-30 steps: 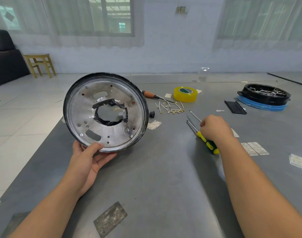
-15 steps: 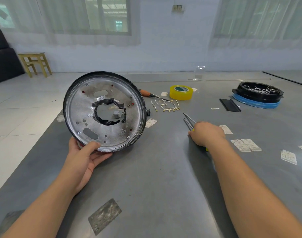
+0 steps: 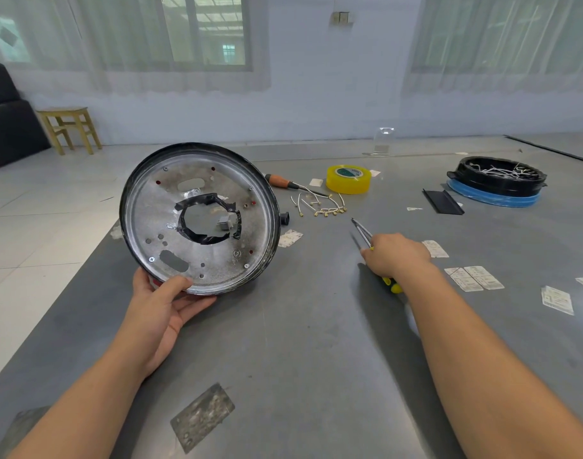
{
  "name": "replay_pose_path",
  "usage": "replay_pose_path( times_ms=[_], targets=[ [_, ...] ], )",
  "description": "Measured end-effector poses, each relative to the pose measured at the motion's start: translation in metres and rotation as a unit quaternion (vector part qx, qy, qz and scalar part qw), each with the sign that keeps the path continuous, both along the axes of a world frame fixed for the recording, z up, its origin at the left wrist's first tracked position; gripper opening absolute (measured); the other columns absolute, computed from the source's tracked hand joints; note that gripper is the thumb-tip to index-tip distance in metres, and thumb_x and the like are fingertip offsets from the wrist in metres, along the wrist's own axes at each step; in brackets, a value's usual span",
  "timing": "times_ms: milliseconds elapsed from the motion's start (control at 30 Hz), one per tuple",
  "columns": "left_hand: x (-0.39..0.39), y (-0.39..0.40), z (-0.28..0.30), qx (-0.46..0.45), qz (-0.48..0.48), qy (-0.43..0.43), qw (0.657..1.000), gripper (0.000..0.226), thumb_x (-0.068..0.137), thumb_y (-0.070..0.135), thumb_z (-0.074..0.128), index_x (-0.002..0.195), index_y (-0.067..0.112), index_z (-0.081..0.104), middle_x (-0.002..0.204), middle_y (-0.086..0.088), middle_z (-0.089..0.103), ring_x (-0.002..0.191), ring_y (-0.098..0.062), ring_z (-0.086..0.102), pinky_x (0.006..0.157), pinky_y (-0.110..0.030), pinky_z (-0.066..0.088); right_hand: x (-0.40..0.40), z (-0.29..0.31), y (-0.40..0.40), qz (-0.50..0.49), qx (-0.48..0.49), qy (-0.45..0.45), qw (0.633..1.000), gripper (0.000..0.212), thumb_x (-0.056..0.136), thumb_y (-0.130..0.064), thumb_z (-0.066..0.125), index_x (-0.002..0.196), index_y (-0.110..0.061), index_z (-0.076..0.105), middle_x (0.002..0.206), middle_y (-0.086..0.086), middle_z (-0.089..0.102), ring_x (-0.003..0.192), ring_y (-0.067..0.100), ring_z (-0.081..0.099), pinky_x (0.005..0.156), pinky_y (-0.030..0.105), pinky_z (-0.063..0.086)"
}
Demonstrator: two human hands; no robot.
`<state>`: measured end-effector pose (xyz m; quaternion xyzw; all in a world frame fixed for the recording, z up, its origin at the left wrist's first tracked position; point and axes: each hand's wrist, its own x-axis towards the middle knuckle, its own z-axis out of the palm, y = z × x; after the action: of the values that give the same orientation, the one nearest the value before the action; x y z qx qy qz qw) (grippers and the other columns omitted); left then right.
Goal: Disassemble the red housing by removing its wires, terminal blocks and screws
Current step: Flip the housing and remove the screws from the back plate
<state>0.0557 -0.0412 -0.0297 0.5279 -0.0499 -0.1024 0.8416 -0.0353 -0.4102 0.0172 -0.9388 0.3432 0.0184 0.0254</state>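
My left hand grips the lower rim of the round housing and holds it tilted upright on the grey table. Its bare metal underside faces me, with a black-taped centre hole, a small grey terminal block and several screws; red shows through small holes. My right hand is curled round the yellow-and-green handles of two screwdrivers lying on the table, their shafts pointing away from me. Several loose white wires with brass terminals lie beyond.
An orange-handled screwdriver and a yellow tape roll lie behind the wires. A black ring holding white wires sits on a blue ring at the far right. A black strip, paper labels and a metal plate lie about.
My right hand has closed over the two screwdriver handles and slid slightly toward me. The housing stays held in my left hand, barely moved.
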Motion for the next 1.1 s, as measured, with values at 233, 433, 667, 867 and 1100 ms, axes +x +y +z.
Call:
replay_pose_path(
  times_ms=[233, 433, 667, 867, 1100],
  targets=[
    [0.000, 0.002, 0.000, 0.000, 0.000, 0.010, 1.000, 0.051, 0.097, -0.008, 0.056, 0.135, 0.025, 0.047, 0.134, -0.020, 0.067, 0.095, -0.037, 0.078, 0.079, -0.048, 0.066, 0.002, -0.002, 0.002, -0.002, 0.028, -0.004, 1.000, 0.039, 0.104, -0.047, 0.039, 0.126, -0.021, 0.059, 0.123, 0.008, 0.062, 0.100, 0.029, 0.053, 0.082, 0.038, 0.044],
    [0.003, 0.003, -0.002, -0.006, -0.005, 0.016, 1.000, 0.054, 0.096, -0.006, 0.060, 0.136, 0.029, 0.047, 0.135, -0.019, 0.067, 0.100, -0.041, 0.077, 0.080, -0.050, 0.065, 0.007, -0.004, 0.003, 0.068, 0.001, -0.077, 0.995, 0.045, 0.105, -0.045, 0.038, 0.128, -0.014, 0.062, 0.140, 0.008, 0.055, 0.125, 0.033, 0.046, 0.102, 0.045, 0.043],
    [0.007, 0.005, -0.003, -0.051, 0.006, 0.037, 0.998, 0.045, 0.096, -0.007, 0.058, 0.123, 0.027, 0.049, 0.122, -0.020, 0.068, 0.091, -0.044, 0.078, 0.077, -0.056, 0.064, 0.018, 0.005, 0.068, 0.123, 0.382, -0.335, 0.852, 0.026, 0.108, -0.039, 0.044, 0.097, -0.018, 0.053, 0.094, 0.004, 0.072, 0.074, 0.022, 0.071, 0.060, 0.037, 0.056],
    [0.006, 0.006, -0.001, -0.073, -0.001, 0.057, 0.996, 0.038, 0.096, 0.000, 0.059, 0.121, 0.028, 0.049, 0.127, -0.022, 0.066, 0.093, -0.045, 0.077, 0.078, -0.055, 0.063, 0.041, -0.020, 0.137, 0.075, 0.607, -0.371, 0.699, 0.029, 0.103, -0.043, 0.057, 0.106, -0.016, 0.046, 0.111, 0.006, 0.072, 0.052, 0.018, 0.056, 0.043, 0.027, 0.044],
    [0.005, 0.000, 0.009, -0.038, -0.024, 0.073, 0.996, 0.021, 0.101, 0.025, 0.066, 0.118, 0.027, 0.053, 0.125, -0.011, 0.071, 0.085, -0.028, 0.079, 0.072, -0.039, 0.065, 0.056, -0.023, 0.180, -0.021, 0.707, -0.379, 0.596, 0.026, 0.090, -0.002, 0.067, 0.108, -0.007, 0.048, 0.084, 0.015, 0.062, 0.045, 0.014, 0.053, 0.039, 0.024, 0.041]
  ],
)
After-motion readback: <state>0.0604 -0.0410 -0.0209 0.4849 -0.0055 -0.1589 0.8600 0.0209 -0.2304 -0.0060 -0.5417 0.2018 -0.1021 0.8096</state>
